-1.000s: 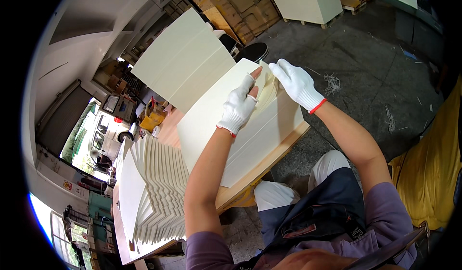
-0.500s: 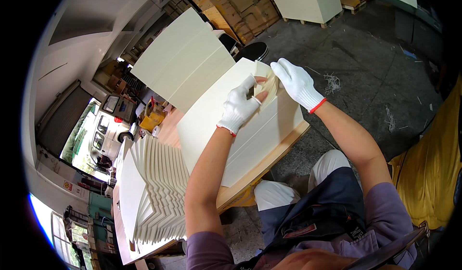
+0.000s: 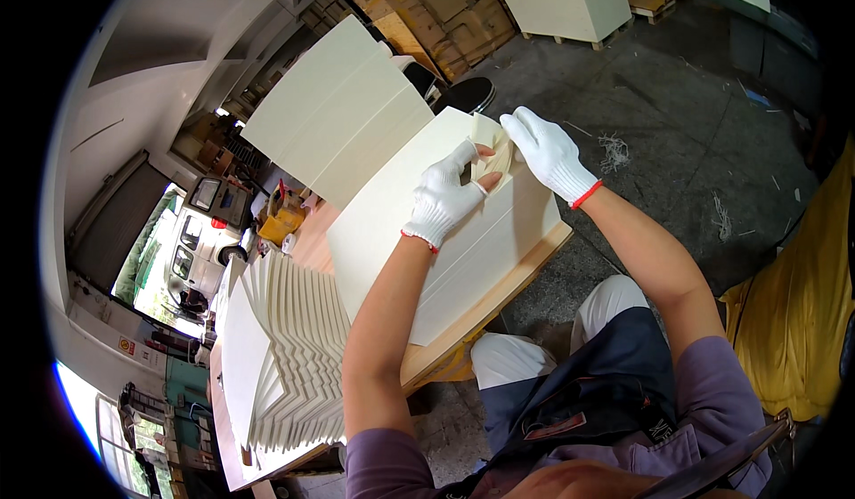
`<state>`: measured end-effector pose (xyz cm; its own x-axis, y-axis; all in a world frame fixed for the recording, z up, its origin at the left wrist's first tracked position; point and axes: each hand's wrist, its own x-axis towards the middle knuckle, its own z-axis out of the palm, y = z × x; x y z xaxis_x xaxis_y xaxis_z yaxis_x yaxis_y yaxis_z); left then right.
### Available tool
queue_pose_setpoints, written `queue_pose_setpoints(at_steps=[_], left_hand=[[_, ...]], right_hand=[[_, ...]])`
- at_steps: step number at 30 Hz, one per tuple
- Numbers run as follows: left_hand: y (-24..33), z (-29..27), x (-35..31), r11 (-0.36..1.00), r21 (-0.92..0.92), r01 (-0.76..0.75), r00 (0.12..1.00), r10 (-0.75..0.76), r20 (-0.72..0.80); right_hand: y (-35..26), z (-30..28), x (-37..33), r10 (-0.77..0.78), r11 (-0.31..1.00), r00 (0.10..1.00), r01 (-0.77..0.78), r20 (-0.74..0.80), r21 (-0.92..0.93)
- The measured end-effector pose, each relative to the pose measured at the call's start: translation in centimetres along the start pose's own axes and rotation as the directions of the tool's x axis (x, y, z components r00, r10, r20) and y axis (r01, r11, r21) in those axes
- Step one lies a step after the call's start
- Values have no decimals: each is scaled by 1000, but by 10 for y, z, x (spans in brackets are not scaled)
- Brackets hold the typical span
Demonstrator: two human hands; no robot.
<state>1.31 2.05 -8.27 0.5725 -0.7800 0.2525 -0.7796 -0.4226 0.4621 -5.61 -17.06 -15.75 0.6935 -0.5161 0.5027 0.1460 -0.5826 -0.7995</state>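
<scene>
- A light brown wooden desk (image 3: 312, 248) crosses the left and middle of a workshop, above a dark grey floor (image 3: 686, 134) strewn with pale scraps.
- Around it are a round black stool (image 3: 468, 96), a cream block of stacked sheets on a pallet (image 3: 570, 5), crumpled yellow sheeting (image 3: 784, 330) at right, and a white van (image 3: 191, 241) beyond the opening at left.
- On the desk, in front of the person, sits a thick, square-edged stack of cream paper sheets (image 3: 392, 223), its side marked by faint straight lines, its far right corner bent up in curled leaves.
- A zigzag pile of cream sheets (image 3: 294, 357) lies left of it; a tall cream stack (image 3: 343, 107) stands behind.
- The stack's long axis runs from lower left to upper right, the curled corner pointing up and right.
- The white-gloved left hand (image 3: 443, 194) has bare thumb and finger apart against the curled leaves; whether they pinch, I cannot tell.
- The white-gloved right hand (image 3: 543, 147) keeps its fingers together at that corner's outer edge; its grip cannot be told.
</scene>
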Motion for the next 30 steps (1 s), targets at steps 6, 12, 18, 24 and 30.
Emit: queue_pose_setpoints(at_steps=[6, 12, 18, 24, 30], left_hand=[[10, -7, -2, 996, -47, 82, 995, -79, 54], [8, -6, -1, 996, -51, 75, 996, -72, 53], [1, -1, -8, 976, 113, -188, 981, 191, -15], [-4, 6, -10, 961, 173, -216, 966, 236, -107], [8, 3, 5, 966, 251, -65, 997, 75, -33]], right_hand=[[-1, -1, -1, 12, 1000, 1000, -12, 8, 13], [-1, 0, -1, -20, 998, 999, 22, -38, 51], [-14, -25, -8, -65, 996, 998, 64, -9, -61], [-7, -50, -10, 148, 895, 954, -17, 262, -445], [1, -48, -6, -346, 742, 913, 407, 216, -532]])
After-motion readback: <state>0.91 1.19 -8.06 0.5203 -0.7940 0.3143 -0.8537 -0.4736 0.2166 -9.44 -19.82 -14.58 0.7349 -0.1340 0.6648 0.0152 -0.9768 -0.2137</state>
